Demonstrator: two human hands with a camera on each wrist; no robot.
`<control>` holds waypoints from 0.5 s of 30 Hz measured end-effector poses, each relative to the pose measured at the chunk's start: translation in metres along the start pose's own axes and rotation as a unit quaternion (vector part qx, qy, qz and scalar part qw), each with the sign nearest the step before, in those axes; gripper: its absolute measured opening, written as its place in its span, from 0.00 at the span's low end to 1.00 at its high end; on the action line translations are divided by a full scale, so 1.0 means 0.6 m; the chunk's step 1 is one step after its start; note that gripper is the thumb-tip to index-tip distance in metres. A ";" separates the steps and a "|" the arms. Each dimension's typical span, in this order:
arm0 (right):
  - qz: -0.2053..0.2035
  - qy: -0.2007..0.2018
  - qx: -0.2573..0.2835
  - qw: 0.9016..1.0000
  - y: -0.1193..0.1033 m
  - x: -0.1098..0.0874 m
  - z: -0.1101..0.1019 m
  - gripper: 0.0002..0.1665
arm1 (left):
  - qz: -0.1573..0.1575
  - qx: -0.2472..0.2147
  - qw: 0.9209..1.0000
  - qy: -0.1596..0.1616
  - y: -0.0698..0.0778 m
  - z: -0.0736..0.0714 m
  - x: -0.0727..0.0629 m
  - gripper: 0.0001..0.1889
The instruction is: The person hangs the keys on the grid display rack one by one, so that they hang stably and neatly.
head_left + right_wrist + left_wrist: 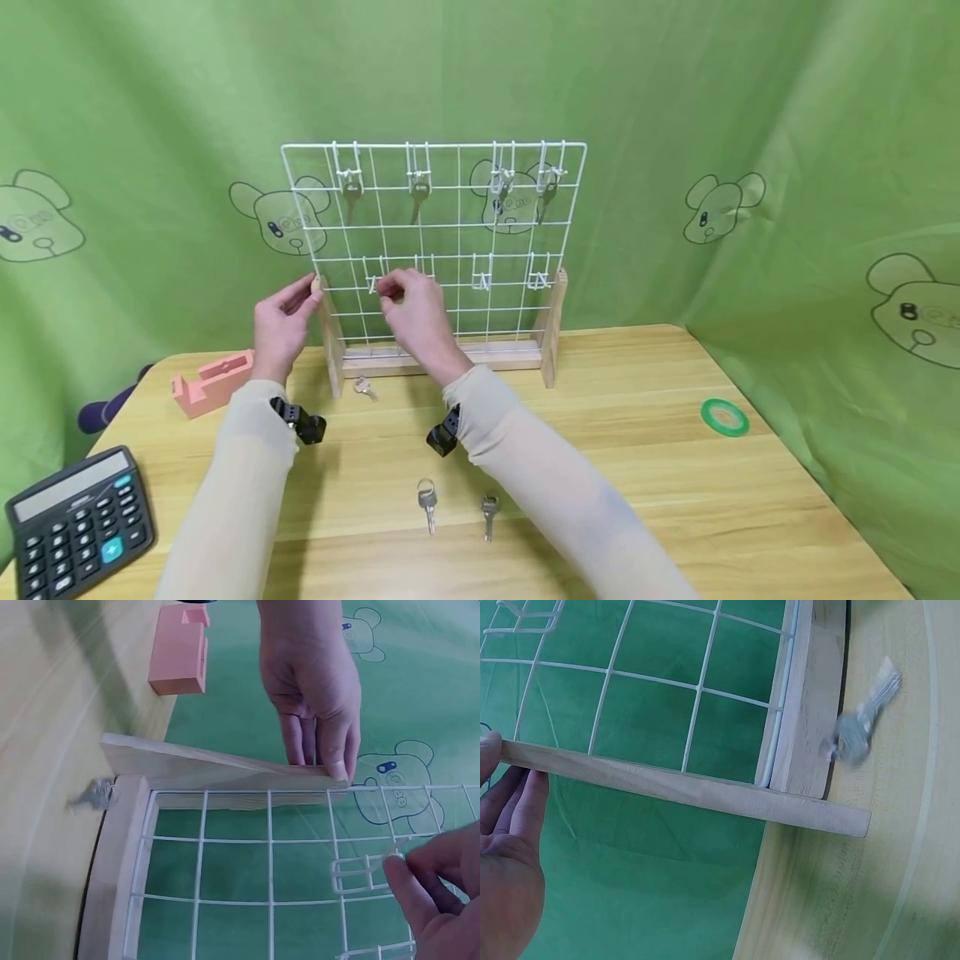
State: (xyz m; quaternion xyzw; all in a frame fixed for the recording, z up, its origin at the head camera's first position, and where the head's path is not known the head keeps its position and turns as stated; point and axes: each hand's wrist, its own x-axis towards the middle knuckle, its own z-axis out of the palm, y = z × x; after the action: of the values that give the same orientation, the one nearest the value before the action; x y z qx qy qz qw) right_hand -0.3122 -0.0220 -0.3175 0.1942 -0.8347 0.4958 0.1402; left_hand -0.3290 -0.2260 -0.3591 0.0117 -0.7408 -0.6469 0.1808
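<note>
Green cloth (630, 83) hangs behind a wooden table (615, 467) bearing a white wire rack (459, 188). The left hand (281, 329) grips the rack's left wooden post (331, 343); the right hand (420, 315) has thumb and forefinger drawn together at a lower hook (372, 283), whether pinching anything I cannot tell. Four keys (421, 185) hang above; three loose keys (427, 500) lie on the table.

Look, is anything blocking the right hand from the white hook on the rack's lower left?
Nothing that I can see. The right hand is right up at the white hook. The left hand grips the wooden upright off to the side, out of the way.
</note>
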 end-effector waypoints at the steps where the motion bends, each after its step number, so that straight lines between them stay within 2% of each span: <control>1: -0.008 -0.013 -0.009 1.000 0.004 -0.003 0.001 0.11 | -0.001 0.001 1.000 0.000 0.000 0.000 0.000 0.23; 5: -0.023 -0.089 -0.040 0.995 0.027 -0.016 0.013 0.10 | -0.002 0.002 1.000 0.002 0.000 -0.001 0.000 0.23; 9: -0.013 -0.168 -0.065 0.984 0.054 -0.028 0.030 0.10 | -0.003 0.002 1.000 0.002 -0.001 -0.001 0.000 0.23; 12: 0.001 -0.224 -0.093 0.970 0.069 -0.033 0.041 0.10 | -0.001 -0.001 1.000 0.002 -0.001 0.000 0.001 0.23; 15: 0.008 -0.272 -0.136 0.952 0.080 -0.036 0.054 0.11 | 0.002 -0.004 1.000 0.000 -0.001 0.001 0.002 0.23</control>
State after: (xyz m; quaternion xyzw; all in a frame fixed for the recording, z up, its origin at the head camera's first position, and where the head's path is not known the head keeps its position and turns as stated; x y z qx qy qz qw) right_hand -0.3167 -0.0259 -0.3789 0.2945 -0.9024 0.3065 -0.0709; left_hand -0.3306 -0.2257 -0.3595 0.0094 -0.7379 -0.6497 0.1824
